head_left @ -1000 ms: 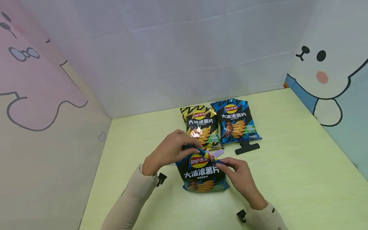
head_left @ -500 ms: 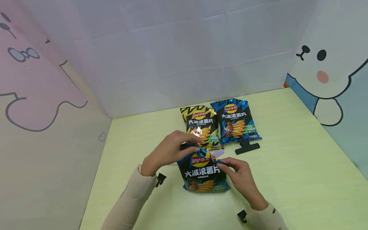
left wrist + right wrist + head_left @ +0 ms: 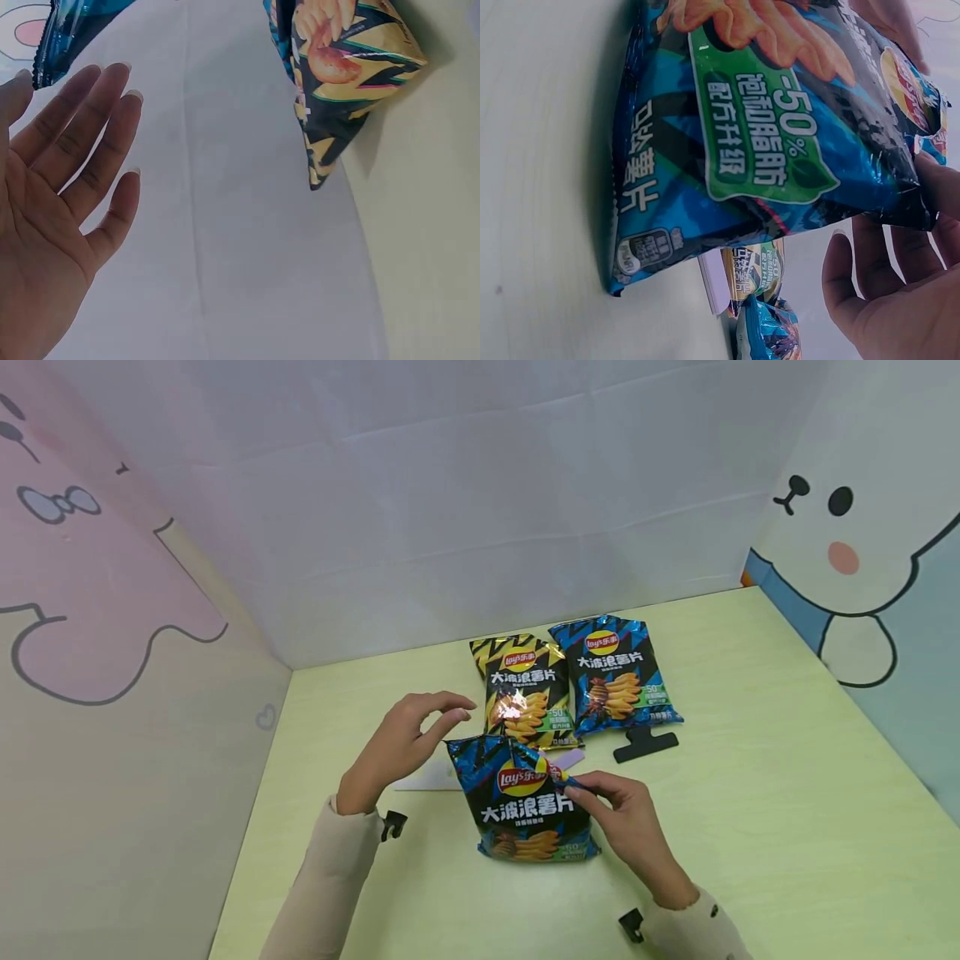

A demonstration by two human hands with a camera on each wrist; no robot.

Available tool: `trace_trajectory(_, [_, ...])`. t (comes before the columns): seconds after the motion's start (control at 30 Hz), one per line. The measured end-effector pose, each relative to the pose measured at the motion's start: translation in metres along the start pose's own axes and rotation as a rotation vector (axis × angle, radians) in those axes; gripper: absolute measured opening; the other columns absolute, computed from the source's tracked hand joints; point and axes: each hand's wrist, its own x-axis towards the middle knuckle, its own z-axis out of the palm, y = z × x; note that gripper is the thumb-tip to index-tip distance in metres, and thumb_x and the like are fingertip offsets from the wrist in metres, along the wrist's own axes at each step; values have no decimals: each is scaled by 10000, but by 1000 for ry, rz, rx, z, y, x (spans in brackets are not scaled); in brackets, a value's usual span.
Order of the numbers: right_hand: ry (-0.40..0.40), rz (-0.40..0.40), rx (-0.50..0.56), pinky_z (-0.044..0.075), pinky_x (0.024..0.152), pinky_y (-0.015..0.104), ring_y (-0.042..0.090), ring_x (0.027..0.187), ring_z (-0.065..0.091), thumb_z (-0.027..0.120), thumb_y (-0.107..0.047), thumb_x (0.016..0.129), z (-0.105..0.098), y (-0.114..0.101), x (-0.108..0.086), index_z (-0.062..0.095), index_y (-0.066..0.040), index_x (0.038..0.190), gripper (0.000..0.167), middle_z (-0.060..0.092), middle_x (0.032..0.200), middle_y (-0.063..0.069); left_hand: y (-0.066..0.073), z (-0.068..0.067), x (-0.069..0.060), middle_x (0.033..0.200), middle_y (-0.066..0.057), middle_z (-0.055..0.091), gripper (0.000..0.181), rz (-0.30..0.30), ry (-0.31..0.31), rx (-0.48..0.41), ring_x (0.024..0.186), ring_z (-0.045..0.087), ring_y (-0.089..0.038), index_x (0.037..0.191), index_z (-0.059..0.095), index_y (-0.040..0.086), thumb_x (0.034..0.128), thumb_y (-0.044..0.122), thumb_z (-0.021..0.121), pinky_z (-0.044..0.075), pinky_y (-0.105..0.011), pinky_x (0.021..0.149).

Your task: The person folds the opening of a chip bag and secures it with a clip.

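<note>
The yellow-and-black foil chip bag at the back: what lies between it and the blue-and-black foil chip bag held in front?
In the head view, a lilac object of unclear shape shows there, partly hidden by the held bag.

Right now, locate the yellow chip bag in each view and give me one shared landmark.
Head: the yellow chip bag is slightly right of centre.
Left wrist: upper right, cut off by the top edge.
Right wrist: below centre, slightly right, partly hidden by the front blue bag.
Shared landmark: that front blue bag, below centre in head, top left in left wrist, large in right wrist.
</note>
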Motion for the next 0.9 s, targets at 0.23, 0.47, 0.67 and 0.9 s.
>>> trace_trajectory(0.23, [-4, -4, -5, 550, 867, 192, 2, 952, 661, 692, -135, 952, -1, 0, 0, 774, -62, 1041, 141, 765, 1062, 112, -25, 8, -11, 1183, 20, 743, 296, -81, -2, 3, 1094, 693, -167, 1219, 706, 171, 1051, 340, 529, 550, -452, 995])
trace_trajectory(0.47, [-11, -8, 2, 548, 860, 185, 4, 950, 658, 692, -140, 952, -2, 2, 0, 770, -58, 1055, 153, 760, 1069, 107, -48, 20, -20, 1175, -2, 740, 285, -179, -20, 7, 1056, 692, -189, 1221, 703, 175, 1041, 338, 553, 550, -508, 960])
trace_trajectory(0.67, [-6, -23, 12, 553, 845, 183, 1, 937, 662, 696, -121, 947, -3, 3, 0, 769, -42, 1051, 150, 759, 1061, 112, -68, 33, -27, 1178, -14, 733, 267, -220, -52, 5, 1062, 684, -212, 1231, 696, 174, 1032, 307, 577, 535, -540, 969])
trace_trajectory(0.9, [-12, -4, 12, 552, 852, 185, -4, 943, 662, 697, -120, 945, -2, 4, 0, 770, -42, 1055, 153, 758, 1075, 142, -84, 45, -37, 1297, -42, 679, 324, -329, -111, 54, 1175, 642, -278, 1268, 672, 169, 961, 267, 695, 517, -518, 1026])
